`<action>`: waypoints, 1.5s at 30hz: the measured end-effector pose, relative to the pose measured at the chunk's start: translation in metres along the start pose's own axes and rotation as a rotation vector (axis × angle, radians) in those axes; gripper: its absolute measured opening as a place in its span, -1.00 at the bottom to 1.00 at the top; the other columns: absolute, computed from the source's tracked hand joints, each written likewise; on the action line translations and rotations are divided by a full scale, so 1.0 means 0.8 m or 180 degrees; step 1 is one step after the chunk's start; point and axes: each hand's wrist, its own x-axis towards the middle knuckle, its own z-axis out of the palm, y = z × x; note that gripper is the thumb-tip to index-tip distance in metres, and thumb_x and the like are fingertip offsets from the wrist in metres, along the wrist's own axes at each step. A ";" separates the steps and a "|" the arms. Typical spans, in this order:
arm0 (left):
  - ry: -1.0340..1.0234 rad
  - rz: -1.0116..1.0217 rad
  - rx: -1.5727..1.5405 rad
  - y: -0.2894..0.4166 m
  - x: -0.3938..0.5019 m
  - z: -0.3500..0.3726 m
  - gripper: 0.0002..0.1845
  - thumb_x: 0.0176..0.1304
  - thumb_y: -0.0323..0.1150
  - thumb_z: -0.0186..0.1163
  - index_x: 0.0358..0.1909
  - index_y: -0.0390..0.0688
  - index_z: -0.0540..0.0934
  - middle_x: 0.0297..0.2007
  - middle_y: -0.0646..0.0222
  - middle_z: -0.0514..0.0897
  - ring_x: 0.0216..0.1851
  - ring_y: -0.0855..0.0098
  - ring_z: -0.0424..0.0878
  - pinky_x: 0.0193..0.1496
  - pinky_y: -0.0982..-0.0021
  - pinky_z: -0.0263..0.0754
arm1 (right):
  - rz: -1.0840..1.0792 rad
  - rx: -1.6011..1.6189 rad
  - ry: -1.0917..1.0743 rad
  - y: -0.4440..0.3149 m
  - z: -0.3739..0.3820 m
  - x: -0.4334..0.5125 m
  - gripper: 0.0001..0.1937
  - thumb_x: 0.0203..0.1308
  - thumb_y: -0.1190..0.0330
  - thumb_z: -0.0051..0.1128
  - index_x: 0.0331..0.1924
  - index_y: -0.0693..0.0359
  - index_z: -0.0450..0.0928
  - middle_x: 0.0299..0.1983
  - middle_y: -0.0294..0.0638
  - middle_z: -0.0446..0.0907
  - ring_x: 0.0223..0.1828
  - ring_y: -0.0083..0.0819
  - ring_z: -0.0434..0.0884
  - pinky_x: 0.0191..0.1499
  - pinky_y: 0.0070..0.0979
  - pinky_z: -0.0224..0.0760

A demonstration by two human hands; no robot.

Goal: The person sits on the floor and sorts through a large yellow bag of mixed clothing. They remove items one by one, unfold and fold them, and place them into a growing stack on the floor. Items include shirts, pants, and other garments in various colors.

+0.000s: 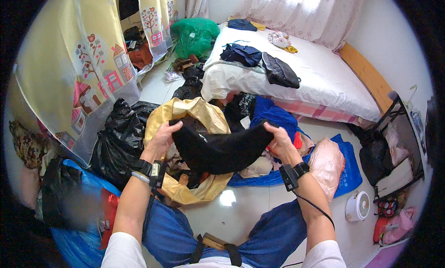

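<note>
A black piece of cloth (222, 153) hangs stretched between my two hands, sagging in the middle. My left hand (165, 134) pinches its left corner, thumb on top. The opposite corner is gripped by my right hand (280, 139). Beneath the cloth stands a yellow sack (194, 195) with its rim rolled open and clothes inside, partly hidden by the cloth. Right of the sack, a heap with blue fabric (274, 111) and beige garments (257, 168) lies on a blue sheet (257, 180) behind my right hand.
Black plastic bags (116, 143) stand left of the sack. A bed (323, 77) carries folded dark clothes (241, 55) and a black quilted item (280, 70). Beyond are a green bag (194, 35) and a curtained wardrobe (69, 52). At right are a pink bag (326, 163), a white round appliance (357, 206) and a black-framed rack (399, 177).
</note>
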 end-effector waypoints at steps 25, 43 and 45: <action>0.0794 0.1901 0.2945 0.062 -0.036 -0.002 -0.48 -0.06 -0.64 0.32 0.05 -0.21 0.59 -0.13 0.36 0.66 -0.13 0.53 0.57 0.02 0.53 0.43 | -0.2851 -0.3372 0.0312 -0.063 -0.008 -0.045 -0.58 -0.08 0.62 0.23 -0.04 0.19 0.61 -0.14 -0.24 0.63 -0.14 -0.36 0.56 -0.02 -0.50 0.41; 0.0143 0.0673 0.1825 -0.018 0.017 0.108 -0.70 0.33 -0.22 0.13 -0.21 -0.29 0.64 -0.48 0.47 0.64 -0.58 0.66 0.53 -0.64 0.64 0.38 | -0.1181 -0.1871 0.0975 0.007 -0.002 -0.005 -0.67 0.12 0.17 0.22 -0.27 0.34 0.60 -0.43 -0.19 0.64 -0.40 -0.49 0.55 -0.29 -0.48 0.39; -0.0420 0.0533 0.1328 -0.037 0.018 0.135 -0.72 0.35 -0.24 0.10 -0.15 -0.25 0.64 -0.36 0.47 0.68 -0.47 0.68 0.55 -0.42 0.61 0.46 | -0.1138 -0.1681 0.0484 0.015 0.015 -0.019 -0.70 0.15 0.21 0.20 -0.24 0.33 0.59 -0.43 -0.29 0.61 -0.40 -0.59 0.50 -0.32 -0.54 0.38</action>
